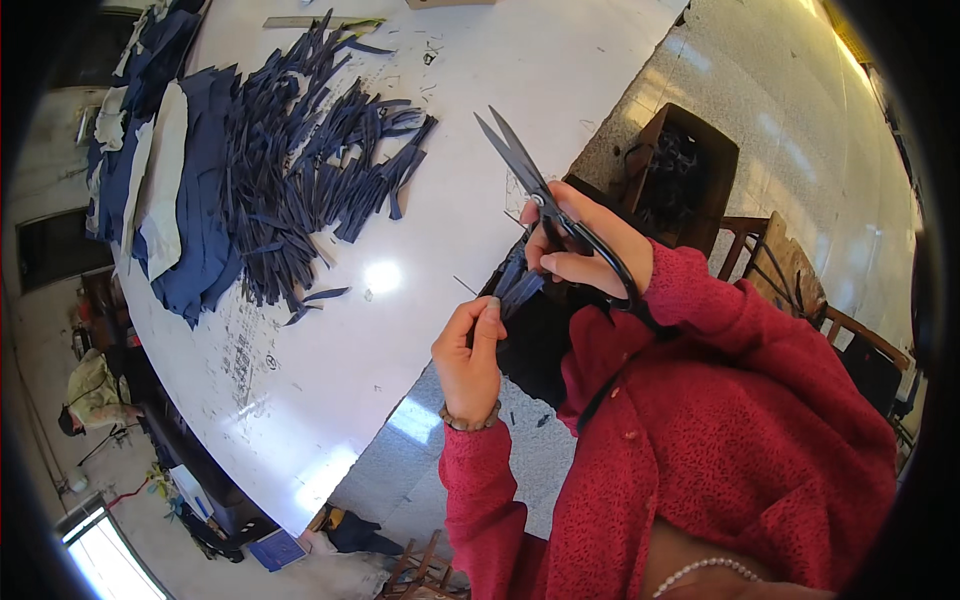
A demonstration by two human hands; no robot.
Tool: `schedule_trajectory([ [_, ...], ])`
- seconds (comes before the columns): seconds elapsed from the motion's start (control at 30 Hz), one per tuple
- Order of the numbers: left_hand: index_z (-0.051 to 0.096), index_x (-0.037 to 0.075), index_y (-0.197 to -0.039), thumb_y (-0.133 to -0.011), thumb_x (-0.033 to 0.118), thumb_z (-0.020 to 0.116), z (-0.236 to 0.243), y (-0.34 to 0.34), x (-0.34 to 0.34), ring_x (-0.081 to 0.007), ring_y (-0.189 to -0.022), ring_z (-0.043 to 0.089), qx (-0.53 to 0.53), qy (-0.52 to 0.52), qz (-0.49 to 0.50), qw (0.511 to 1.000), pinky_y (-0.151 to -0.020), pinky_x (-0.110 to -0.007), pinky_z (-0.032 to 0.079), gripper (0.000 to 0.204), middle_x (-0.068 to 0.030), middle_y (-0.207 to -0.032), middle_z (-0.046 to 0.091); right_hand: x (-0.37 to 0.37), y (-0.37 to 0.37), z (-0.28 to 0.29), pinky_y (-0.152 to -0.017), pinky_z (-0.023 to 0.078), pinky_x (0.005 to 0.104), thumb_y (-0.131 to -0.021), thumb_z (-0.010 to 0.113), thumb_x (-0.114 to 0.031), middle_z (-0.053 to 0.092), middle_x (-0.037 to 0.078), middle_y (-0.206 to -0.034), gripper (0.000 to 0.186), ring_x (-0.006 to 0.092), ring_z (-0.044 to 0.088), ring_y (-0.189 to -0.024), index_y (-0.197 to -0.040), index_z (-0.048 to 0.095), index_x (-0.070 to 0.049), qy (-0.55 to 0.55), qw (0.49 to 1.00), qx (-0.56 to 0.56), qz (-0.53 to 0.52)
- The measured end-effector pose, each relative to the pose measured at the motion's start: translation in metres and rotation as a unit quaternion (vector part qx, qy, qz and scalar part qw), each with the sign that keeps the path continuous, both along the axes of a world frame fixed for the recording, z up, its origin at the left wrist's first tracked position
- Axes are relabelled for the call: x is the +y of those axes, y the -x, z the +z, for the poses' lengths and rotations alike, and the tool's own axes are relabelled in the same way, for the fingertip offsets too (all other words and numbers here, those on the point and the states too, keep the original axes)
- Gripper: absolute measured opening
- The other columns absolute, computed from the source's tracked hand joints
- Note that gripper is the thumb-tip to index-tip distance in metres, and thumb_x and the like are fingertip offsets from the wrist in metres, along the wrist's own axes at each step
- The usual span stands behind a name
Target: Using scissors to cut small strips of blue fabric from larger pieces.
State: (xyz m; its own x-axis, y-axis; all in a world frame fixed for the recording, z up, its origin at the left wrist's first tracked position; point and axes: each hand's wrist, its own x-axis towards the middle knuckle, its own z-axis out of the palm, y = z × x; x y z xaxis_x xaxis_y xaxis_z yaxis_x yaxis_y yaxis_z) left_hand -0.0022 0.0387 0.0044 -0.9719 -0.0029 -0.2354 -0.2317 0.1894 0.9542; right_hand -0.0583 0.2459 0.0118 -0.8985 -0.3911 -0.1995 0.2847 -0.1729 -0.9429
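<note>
Dark blue cloth at far left, in layers on the white table, with pale sheet-like pieces lying over it; touching it on the right, a heap of narrow dark blue strips, loose ends fanning outward. Flat ruler-like bar lies beyond the heap. Further right, near the table's edge, the left hand, beaded band at its wrist: thumb and forefinger together, clamped on a small dark blue fabric piece. That piece sits between the two hands, its other end just below the right fingers; cannot tell whether those fingers grip it too. Black-handled scissors above it, blades slightly apart, tips up and to the left over the tabletop. Right hand has its fingers closed around the scissors, one handle loop reaching back by the wrist. Red patterned sleeves on both arms. Farther right, a dark open box with dark contents, then wooden furniture beside it
</note>
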Motion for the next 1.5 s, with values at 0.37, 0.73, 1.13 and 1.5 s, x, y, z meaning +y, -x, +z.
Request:
schedule_trajectory([
  [0.37,0.064,-0.002,-0.098,-0.096,0.012,0.055,0.002,-0.007,0.017,-0.0010,-0.057,0.037,-0.003,-0.100,0.081,0.992,-0.051,-0.017,0.025,0.017,0.0032,-0.067,0.051,-0.004,-0.006,-0.009,-0.084,0.048,0.0268,-0.078,0.072,-0.003,0.058,0.009,-0.097,0.054,0.0149,0.059,-0.089,-0.121,0.039,-0.003,0.040,0.999,0.006,0.002],
  [0.73,0.065,-0.002,-0.100,-0.094,0.008,0.057,-0.009,-0.018,0.027,-0.0062,-0.063,0.049,0.095,0.039,0.104,0.989,-0.058,-0.020,0.037,0.014,-0.0014,-0.072,0.057,-0.007,-0.005,-0.001,-0.073,0.046,0.0224,-0.080,0.065,0.001,0.058,0.006,-0.091,0.048,0.0090,0.056,-0.082,-0.120,0.038,-0.004,0.016,1.000,-0.021,-0.017],
  [1.13,0.062,-0.002,-0.111,-0.096,0.009,0.053,0.002,-0.008,0.033,-0.0101,-0.066,0.063,-0.059,-0.141,0.103,0.983,-0.054,-0.022,0.046,0.020,-0.0072,-0.087,0.068,0.001,-0.008,0.029,-0.078,0.048,0.0279,-0.080,0.063,0.001,0.060,0.005,-0.087,0.041,0.0131,0.060,-0.082,-0.115,0.042,-0.002,-0.103,0.986,0.103,0.083],
  [1.5,0.060,-0.002,-0.111,-0.099,0.009,0.046,0.008,-0.014,0.034,-0.0069,-0.057,0.054,0.042,-0.093,0.027,0.994,-0.049,-0.019,0.036,0.022,-0.0072,-0.083,0.067,-0.006,-0.001,0.032,-0.076,0.049,0.0271,-0.079,0.065,0.002,0.060,0.005,-0.086,0.040,0.0125,0.061,-0.078,-0.112,0.044,-0.002,-0.158,0.973,0.157,0.064],
])
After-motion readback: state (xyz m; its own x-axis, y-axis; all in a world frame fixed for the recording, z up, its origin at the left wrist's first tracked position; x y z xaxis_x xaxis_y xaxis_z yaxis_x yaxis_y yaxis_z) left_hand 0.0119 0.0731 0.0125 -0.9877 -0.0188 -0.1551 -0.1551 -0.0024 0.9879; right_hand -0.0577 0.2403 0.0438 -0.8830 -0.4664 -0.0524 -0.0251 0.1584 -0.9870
